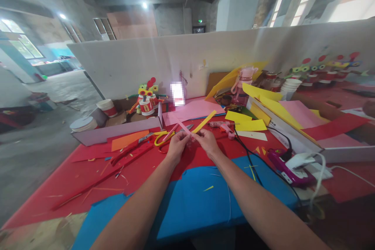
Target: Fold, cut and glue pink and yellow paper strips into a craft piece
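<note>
A: Head view, grips?
B: Left hand (178, 145) pinching pink strip (183, 126), right hand (206, 141) pinching yellow strip (207, 120). Ends look to meet between fingertips, above red tabletop (137, 175).
A: Risk?
B: Skew if either pinch slips; crease if over-squeezed.

the pink strip (184, 126) and yellow strip (207, 120) look like smooth, matt paper. toward the tabletop's (137, 177) near edge, the blue sheet (193, 199) resembles soft, matt cloth; the red surface beyond it is smooth with a faint sheen. the hot-glue gun (225, 125) is smooth plastic, and the power strip (288, 168), near the right end, glossy plastic. toward the far edge, the bottle (241, 86) looks like translucent plastic.
</note>
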The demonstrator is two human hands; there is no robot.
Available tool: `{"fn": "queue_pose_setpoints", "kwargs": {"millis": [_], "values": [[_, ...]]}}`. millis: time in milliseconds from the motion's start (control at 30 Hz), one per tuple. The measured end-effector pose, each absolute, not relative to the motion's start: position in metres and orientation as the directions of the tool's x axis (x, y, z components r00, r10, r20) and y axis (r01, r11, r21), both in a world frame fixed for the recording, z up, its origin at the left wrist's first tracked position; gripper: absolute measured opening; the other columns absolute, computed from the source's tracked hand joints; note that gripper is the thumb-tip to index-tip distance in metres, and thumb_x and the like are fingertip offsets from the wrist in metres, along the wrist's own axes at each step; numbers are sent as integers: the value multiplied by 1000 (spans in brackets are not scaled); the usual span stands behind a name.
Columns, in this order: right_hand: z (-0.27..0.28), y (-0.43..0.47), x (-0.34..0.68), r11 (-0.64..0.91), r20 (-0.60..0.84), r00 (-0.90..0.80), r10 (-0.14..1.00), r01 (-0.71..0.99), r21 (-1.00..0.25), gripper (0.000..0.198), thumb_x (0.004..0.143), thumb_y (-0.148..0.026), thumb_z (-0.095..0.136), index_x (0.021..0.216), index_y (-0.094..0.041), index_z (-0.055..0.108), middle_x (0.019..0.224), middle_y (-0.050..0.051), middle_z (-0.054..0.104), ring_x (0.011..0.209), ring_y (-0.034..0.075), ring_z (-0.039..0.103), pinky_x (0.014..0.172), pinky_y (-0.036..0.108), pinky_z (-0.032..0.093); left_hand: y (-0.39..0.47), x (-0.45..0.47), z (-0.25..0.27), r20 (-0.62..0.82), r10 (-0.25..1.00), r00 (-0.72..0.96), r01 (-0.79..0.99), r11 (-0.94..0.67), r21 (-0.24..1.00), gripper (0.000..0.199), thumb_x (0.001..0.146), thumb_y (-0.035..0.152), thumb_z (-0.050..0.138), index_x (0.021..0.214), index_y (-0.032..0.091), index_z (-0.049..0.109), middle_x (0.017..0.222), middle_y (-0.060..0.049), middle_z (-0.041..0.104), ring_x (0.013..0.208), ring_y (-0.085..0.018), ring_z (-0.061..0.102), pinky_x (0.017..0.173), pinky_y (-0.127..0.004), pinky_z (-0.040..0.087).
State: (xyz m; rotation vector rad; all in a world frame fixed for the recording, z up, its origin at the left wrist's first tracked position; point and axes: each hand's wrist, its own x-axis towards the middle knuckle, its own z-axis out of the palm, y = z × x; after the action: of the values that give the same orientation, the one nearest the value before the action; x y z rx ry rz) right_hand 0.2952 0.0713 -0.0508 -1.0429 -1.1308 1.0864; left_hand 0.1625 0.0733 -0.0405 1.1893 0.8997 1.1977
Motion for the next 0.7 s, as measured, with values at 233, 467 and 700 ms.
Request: {"fn": "queue_pose_setpoints", "kwargs": {"millis": [233,467,700], "values": [[-50,71,296,161,155,77,985,-80,-984,27,65,-45,72,65,-19,66,63,3,70,62,20,64,61,30,47,75,160,-43,82,985,150,-174,-55,983,34,61,41,81,63,15,59,55,1,58,50,-9,50,51,-21,37],[-51,72,296,141,134,96,986,-69,-988,26,64,-45,72,63,-19,66,62,4,69,61,21,65,59,30,46,73,161,-40,78,983,167,-169,-49,984,33,64,42,79,64,15,60,55,1,58,49,-9,49,51,-22,36],[-50,72,297,153,148,98,984,-44,-987,26,67,-45,69,65,-19,66,62,3,69,61,20,65,58,29,46,74,161,-40,101,977,185,-162,-71,984,34,67,44,77,66,15,60,55,1,58,48,-8,47,50,-22,34]]}}
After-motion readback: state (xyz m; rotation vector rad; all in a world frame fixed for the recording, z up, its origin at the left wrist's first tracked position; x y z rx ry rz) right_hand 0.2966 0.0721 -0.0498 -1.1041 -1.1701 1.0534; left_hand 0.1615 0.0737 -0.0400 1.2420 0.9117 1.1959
